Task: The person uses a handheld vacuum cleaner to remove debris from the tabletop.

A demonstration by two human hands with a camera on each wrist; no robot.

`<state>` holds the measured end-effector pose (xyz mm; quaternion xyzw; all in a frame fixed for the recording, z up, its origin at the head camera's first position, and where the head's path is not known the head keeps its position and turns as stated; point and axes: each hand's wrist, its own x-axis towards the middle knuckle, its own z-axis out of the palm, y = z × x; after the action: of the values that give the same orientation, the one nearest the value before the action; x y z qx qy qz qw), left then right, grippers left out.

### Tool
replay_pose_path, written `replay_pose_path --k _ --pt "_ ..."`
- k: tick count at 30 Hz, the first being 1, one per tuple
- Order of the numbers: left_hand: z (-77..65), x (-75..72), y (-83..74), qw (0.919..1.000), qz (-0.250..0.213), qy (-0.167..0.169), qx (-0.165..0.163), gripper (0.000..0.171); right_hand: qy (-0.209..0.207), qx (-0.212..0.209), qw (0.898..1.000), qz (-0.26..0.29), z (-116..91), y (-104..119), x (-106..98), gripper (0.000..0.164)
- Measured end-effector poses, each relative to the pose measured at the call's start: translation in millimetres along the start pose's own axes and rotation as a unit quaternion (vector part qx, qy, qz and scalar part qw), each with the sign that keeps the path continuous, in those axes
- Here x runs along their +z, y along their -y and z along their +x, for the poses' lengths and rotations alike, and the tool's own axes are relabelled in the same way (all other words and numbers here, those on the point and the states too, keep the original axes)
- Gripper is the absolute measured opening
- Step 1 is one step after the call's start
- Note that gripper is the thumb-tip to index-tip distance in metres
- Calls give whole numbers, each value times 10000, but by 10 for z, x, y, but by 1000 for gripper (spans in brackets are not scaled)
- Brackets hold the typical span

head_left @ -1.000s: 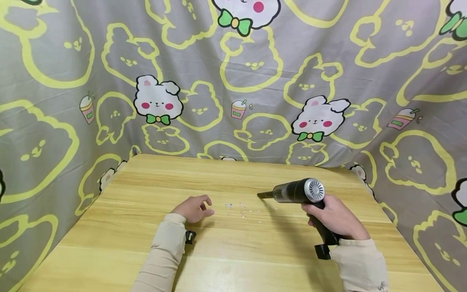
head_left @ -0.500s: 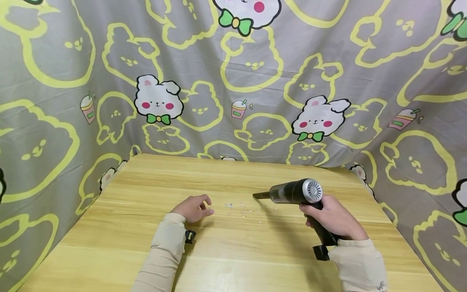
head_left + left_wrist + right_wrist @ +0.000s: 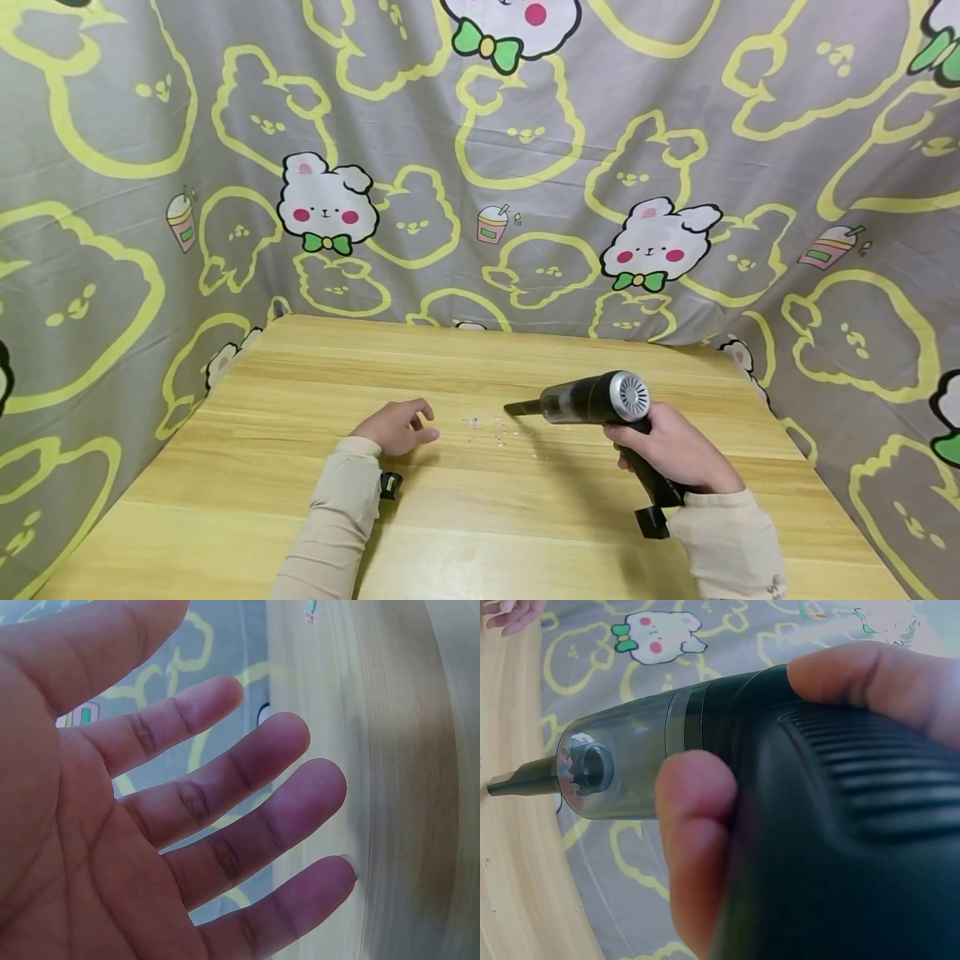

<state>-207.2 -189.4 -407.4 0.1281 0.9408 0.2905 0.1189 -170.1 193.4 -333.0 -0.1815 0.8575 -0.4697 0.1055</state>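
**One right hand (image 3: pixel 678 450) on a handheld vacuum (image 3: pixel 592 400), one left hand (image 3: pixel 397 427) by tiny scraps (image 3: pixel 498 432)**

Fingers curled round the black handle (image 3: pixel 651 471), the person's right hand holds the vacuum above the table (image 3: pixel 450 525), its body reaching out toward the left hand. The left hand sits across from it with fingers spread and loosely bent; whether it touches the wood cannot be told. Between the two lie the pale scraps, some just beyond the left fingertips and a few strewn nearer the right hand. The vacuum's slim nozzle (image 3: pixel 522 408) slants down close beside them, though contact with the tabletop is unclear. Ahead of the right hand's fingers, the wrist view shows a clear chamber (image 3: pixel 630 765) with small coloured bits visible at its front end. Behind each hand comes a beige sleeve (image 3: pixel 348 492), with a small black device (image 3: pixel 390 485) near the left wrist and another (image 3: pixel 651 522) near the right. Beyond both hands, past the table's far edge and along its sides, hangs a grey curtain (image 3: pixel 420 92) printed with yellow outlines, white rabbits in green bows and pink cups.
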Motion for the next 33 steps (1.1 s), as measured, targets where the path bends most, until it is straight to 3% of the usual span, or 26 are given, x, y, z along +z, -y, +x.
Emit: replay_pose_path --k 19,33 --pt "-21 -50 105 9998 -117 -64 -128 27 163 -121 9998 -46 37 2 57 31" --pt "-29 -57 78 9999 -72 -74 -47 27 217 -123 9996 -98 51 9 67 30"
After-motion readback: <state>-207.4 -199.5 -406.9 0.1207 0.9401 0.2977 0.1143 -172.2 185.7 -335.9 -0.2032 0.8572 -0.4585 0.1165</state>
